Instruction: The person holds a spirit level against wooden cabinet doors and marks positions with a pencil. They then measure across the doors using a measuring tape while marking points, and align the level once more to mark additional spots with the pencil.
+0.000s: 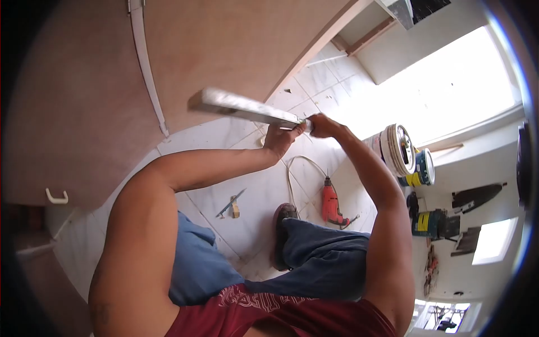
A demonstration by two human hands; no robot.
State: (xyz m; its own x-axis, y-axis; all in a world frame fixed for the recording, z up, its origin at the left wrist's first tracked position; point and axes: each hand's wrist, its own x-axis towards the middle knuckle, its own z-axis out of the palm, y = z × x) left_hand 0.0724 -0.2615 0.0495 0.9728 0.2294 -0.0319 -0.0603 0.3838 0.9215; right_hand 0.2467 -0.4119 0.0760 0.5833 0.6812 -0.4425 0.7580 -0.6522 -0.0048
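A long, narrow bar (247,108) with a whitish-silver face and a brown far end is held up in front of me. Motion blurs its far end, so its exact kind cannot be made out. My left hand (282,140) supports it from below near the close end, thumb along its side. Just beyond, my right hand (324,126) is closed around the metal end of the same bar. Below my hands, a red power drill (332,203) lies on the tiled floor with its bit pointing away. A thin blue tool (231,202) lies beside a small yellowish block (236,211).
Large brown panels (208,50) stand at the left, with a white strip (147,73) between them and a pale handle (56,196). A white bucket (393,150) and a teal bucket (426,167) stand at the right. A cord (290,180) crosses the floor near my shoe (284,216).
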